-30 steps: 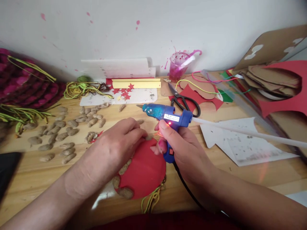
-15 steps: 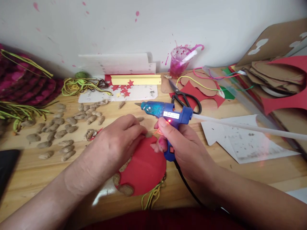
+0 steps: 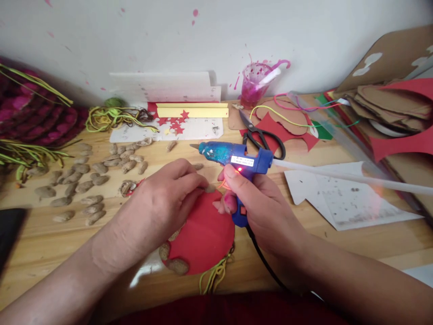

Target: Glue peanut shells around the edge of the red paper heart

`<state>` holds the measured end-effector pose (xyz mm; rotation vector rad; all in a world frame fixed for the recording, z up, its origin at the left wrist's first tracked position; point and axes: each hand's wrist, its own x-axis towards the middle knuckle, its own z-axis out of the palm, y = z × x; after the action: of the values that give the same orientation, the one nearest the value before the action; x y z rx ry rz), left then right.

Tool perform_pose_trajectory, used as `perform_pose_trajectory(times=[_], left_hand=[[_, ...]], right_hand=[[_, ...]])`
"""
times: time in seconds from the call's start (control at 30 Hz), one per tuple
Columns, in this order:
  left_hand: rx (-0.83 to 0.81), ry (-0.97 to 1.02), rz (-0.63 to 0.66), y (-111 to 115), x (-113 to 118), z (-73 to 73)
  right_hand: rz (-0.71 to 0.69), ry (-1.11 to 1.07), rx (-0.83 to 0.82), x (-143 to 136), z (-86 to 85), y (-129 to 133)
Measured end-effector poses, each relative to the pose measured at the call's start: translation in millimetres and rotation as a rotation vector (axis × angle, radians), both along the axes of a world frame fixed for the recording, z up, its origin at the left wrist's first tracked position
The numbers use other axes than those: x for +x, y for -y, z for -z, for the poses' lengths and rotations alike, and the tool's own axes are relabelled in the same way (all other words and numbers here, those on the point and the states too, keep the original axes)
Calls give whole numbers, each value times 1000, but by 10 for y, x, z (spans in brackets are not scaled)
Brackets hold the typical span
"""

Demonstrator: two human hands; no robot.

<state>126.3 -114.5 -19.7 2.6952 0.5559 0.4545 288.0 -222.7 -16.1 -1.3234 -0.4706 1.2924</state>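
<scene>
Barely shifting, hands stay at red disc and glue gun.

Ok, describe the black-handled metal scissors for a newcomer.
On the wooden table, find the pink-stained plastic cup by the white wall. The black-handled metal scissors lie just in front, partly over red paper, behind the blue glue gun. Two black looped handles mark them out from the flat scraps.

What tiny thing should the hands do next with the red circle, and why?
I think the left hand should gently press the peanut at the far edge of the red circle. Its fingers are right there, other peanuts sit along the left edge, and the right hand holds the glue gun with its tip off the circle. I can't see any glue there.
</scene>
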Motion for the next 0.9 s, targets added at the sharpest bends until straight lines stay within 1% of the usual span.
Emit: perform_pose_trajectory(times=[0.67,0.9], left_hand=[[-10,10,-11,14,18,-14],[2,10,-17,13,13,8]], right_hand=[[-7,23,-12,3,4,-3],[8,27,-44,-8,7,-1]])
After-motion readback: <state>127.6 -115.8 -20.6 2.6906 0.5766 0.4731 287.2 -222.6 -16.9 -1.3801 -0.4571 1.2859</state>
